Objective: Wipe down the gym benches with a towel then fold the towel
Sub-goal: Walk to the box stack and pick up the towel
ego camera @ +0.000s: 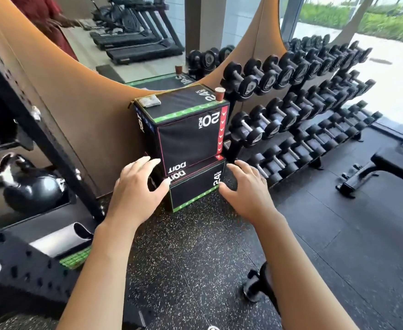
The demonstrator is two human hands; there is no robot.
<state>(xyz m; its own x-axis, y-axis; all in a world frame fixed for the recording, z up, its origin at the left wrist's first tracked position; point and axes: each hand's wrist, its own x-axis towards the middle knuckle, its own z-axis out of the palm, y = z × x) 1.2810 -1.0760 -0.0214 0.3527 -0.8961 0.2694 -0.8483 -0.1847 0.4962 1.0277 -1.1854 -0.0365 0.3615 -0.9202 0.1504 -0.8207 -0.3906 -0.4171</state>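
Note:
A small folded pale towel (150, 101) lies on the back left corner of the upper black plyo box (186, 136), which is stacked on a lower one (195, 189). My left hand (137, 186) and my right hand (245, 189) reach forward with fingers apart and hold nothing, in front of the lower box and well below the towel. A black gym bench (395, 163) shows at the right edge, with its frame and foot toward me.
A brown paper cup (219, 94) stands on the upper box's right corner. A long dumbbell rack (303, 108) fills the right. A black steel rack (40, 129) with a kettlebell (32, 186) is on the left. Speckled rubber floor (195, 258) lies below, a mirror behind.

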